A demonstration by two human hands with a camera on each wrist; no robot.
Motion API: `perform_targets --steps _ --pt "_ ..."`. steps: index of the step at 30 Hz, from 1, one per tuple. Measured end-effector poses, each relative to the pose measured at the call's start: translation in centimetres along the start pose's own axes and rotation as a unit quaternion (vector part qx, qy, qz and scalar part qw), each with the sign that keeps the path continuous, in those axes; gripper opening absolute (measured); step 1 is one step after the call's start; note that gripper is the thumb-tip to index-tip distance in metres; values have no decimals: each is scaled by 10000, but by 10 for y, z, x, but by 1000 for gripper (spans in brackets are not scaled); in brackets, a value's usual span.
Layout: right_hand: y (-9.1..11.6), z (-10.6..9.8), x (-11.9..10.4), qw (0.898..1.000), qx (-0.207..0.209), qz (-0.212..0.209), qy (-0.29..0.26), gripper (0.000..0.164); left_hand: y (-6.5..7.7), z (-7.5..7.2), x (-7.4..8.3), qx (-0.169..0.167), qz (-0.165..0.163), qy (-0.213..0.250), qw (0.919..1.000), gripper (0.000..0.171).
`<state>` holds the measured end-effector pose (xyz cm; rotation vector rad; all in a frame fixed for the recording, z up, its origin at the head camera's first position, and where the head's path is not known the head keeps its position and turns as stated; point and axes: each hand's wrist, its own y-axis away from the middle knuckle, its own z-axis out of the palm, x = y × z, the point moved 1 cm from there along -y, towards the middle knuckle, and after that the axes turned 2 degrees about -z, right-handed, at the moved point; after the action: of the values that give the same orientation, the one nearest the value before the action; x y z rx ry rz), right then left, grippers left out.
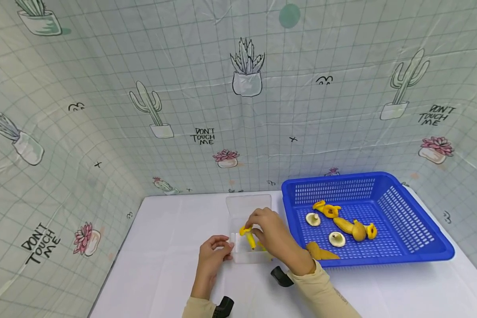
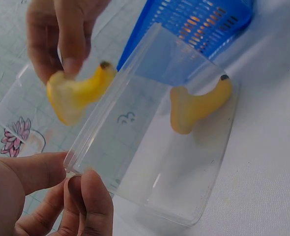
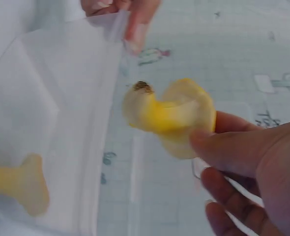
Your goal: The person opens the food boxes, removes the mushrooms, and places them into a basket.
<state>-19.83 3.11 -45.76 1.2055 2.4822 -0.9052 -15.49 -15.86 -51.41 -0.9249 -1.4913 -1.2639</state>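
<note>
Over the clear plastic box, my right hand pinches a yellow mushroom by its cap, between thumb and fingers. The stem has a dark tip, seen in both wrist views. My left hand pinches the rim at the box's left side with thumb and fingers. A second yellow mushroom lies inside the box, seen through its wall in the left wrist view. Behind the box spreads its clear lid, open toward the back.
A blue perforated basket stands on the right. It holds yellow mushrooms, pale round caps and brownish-yellow pieces. A white cloth covers the table. Behind it hangs a printed curtain.
</note>
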Motion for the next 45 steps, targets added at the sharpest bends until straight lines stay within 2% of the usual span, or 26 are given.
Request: perform_targets --steps 10,16,22,28,31,36,45 --pt "27 -35 5 9940 1023 -388 54 28 1 -2 -3 -15 37 -9 10000 29" --pt "45 -58 17 9889 1414 -419 169 31 2 -2 -2 -40 42 33 10000 28" --pt "63 -85 42 9843 1688 -224 467 32 1 -1 -3 -44 17 54 10000 27" --pt "75 -105 61 9835 1662 408 584 27 2 0 1 -21 24 76 10000 28" --pt "75 -105 61 9842 1632 395 555 27 2 0 2 -23 26 85 10000 28" --pt "66 -90 51 9894 1374 -181 441 29 3 0 2 -33 23 83 10000 28" --pt "48 -56 31 9968 719 -294 193 30 3 0 2 -46 35 103 9999 28"
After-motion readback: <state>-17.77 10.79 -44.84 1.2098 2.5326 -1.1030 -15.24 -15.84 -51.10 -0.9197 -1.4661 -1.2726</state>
